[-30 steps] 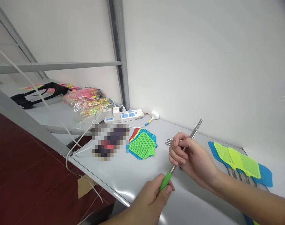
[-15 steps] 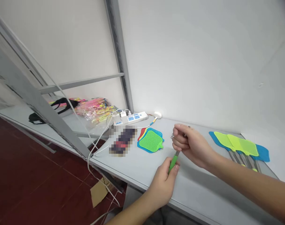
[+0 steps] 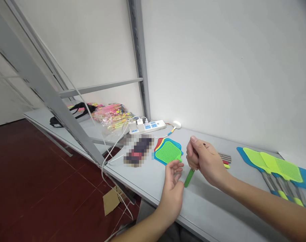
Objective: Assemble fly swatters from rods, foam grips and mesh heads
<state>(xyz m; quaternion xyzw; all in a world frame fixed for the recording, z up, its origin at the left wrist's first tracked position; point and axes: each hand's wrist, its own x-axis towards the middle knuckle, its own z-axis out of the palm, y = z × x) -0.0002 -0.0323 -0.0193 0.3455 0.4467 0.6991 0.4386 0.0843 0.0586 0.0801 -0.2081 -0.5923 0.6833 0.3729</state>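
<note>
My right hand (image 3: 205,158) is closed around a fly swatter handle (image 3: 189,178); its green grip sticks out below the fist, and the metal rod is mostly hidden. Nothing is in my left hand (image 3: 173,190), which is open with loosely curled fingers beside the green grip. Its fingertips are close to a small pile of loose swatter heads, with a green swatter head (image 3: 168,151) on top and blue, yellow and red ones showing beneath. Behind my right wrist lie several metal rods with coloured grips (image 3: 225,158).
Assembled fly swatters (image 3: 275,164) with lime and blue heads lie at the right. A white power strip (image 3: 153,126) with cables stands near the wall, beside a blurred-out object (image 3: 139,151). Plastic-wrapped bundles (image 3: 112,114) and a black bag (image 3: 58,121) are on the left table, behind a metal frame.
My left hand has let go of the green grip and moved up and left toward the swatter heads. My right hand keeps hold of the handle. The view has shifted slightly left.
</note>
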